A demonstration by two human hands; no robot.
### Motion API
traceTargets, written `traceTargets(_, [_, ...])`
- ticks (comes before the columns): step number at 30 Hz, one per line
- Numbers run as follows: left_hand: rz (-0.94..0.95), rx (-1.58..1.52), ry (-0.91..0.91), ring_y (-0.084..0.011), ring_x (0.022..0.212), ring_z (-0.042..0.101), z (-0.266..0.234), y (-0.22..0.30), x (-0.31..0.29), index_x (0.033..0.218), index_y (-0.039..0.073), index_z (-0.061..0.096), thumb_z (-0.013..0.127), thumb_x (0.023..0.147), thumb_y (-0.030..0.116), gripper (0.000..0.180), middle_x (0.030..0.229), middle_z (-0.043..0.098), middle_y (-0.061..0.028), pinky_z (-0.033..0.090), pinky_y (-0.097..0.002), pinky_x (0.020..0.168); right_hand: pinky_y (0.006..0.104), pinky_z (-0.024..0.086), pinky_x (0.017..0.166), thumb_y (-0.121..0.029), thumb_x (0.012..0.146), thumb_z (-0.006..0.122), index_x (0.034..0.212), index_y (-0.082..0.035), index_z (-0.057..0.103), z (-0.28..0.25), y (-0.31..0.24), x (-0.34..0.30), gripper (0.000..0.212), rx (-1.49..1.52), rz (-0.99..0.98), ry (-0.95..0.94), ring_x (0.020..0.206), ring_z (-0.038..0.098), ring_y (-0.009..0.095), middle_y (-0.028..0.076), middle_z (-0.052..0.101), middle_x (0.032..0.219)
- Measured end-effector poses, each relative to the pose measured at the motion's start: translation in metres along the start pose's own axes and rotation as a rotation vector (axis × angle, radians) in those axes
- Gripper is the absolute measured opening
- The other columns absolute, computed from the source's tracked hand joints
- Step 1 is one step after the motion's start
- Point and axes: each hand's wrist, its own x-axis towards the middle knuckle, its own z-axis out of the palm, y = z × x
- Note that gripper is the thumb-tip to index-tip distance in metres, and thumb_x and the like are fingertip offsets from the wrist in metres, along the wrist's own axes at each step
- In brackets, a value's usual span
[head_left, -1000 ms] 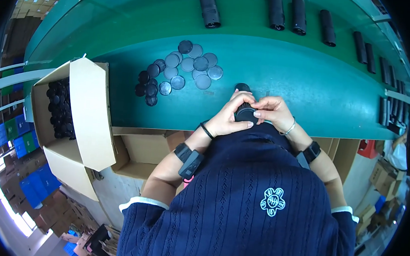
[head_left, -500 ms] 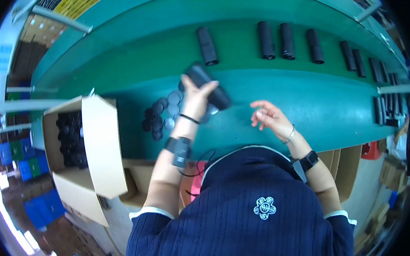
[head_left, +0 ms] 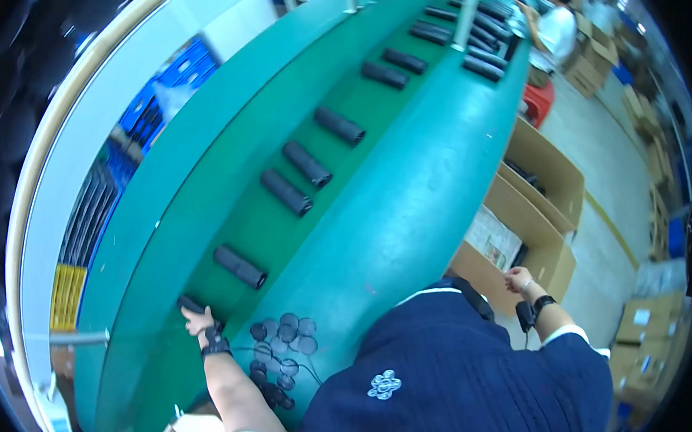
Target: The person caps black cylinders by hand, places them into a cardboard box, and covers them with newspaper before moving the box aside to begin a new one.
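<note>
My left hand (head_left: pixel 197 320) is at the near end of a row on the green bench, its fingers wrapped around a black cylinder (head_left: pixel 188 303) that it partly hides. The cylinder lies on the darker green strip. Out to the right, over the open cardboard boxes, my right hand (head_left: pixel 519 280) has loosely bent fingers, and nothing shows in them. Beside my left forearm lies a cluster of round dark discs (head_left: pixel 286 333), some black, some greyer. Just beyond the left hand rests another black cylinder (head_left: pixel 240 266).
More black cylinders (head_left: pixel 286 192) run up the strip, with several crowded at the far end. Open cardboard boxes (head_left: pixel 551 169) stand along the bench's right side. A co-worker (head_left: pixel 553 35) is at the far end by a red stool (head_left: pixel 537 102). A metal post (head_left: pixel 467 17) rises from the bench.
The view has swung to the right along the bench. My left hand has carried the cylinder from above the discs to the row. My right hand has moved from the bench to over the boxes.
</note>
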Motion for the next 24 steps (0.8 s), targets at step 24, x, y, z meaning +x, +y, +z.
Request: traceTargets(24, [0.879, -0.058, -1.732, -0.0074, 0.087, 0.055, 0.106, 0.279, -0.715, 0.116, 0.004, 0.054, 0.061, 0.089, 0.007, 0.028, 0.095, 0.059, -0.0002, 0.047, -0.0218, 0.077, 0.0279, 0.050, 0.049, -0.009, 0.083, 0.059, 0.088, -0.008, 0.063, -0.130, 0.289, 0.200, 0.006, 0.461, 0.146, -0.111, 0.055, 0.057, 0.012, 0.003, 0.061, 0.069])
